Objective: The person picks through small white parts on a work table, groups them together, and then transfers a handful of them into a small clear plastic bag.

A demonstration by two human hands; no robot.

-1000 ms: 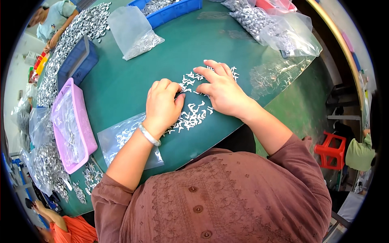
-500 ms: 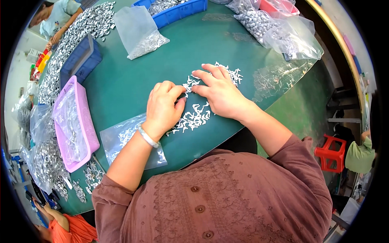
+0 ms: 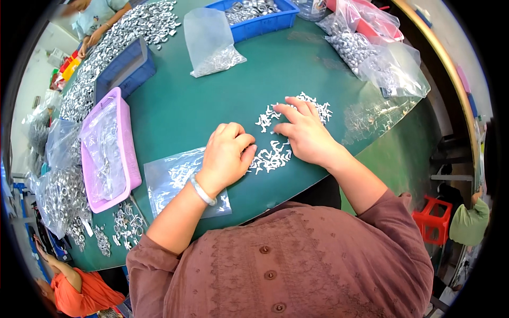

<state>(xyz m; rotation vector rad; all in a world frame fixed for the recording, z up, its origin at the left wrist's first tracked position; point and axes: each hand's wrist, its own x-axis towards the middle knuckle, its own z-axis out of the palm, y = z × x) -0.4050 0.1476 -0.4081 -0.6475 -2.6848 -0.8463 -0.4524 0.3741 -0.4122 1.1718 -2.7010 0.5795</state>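
Note:
Small silvery-white branched metal pieces lie in two groups on the green table: a far pile (image 3: 321, 108) and a near pile (image 3: 273, 158). My right hand (image 3: 310, 135) hovers over the far pile with fingers apart, its fingertips at the pieces. At the left edge of the near pile is my left hand (image 3: 228, 159), fingers curled and thumb close to the index finger; whether a piece sits between them is hidden. Under my left wrist, which wears a pale bangle (image 3: 202, 192), lies a clear plastic bag (image 3: 164, 199) with more such pieces in it.
To the left stand a lilac basket (image 3: 132, 153) and a blue bin (image 3: 127, 74), with heaped metal parts (image 3: 122, 32) beyond. Another blue bin (image 3: 265, 26) and filled bags (image 3: 350, 50) are at the back. A co-worker's arm (image 3: 108, 24) shows far left; a red stool (image 3: 432, 220) stands right.
My hands have drawn apart. The left has come back from the far pile toward the near one, while the right stays over the far pile. The whole view has shifted slightly.

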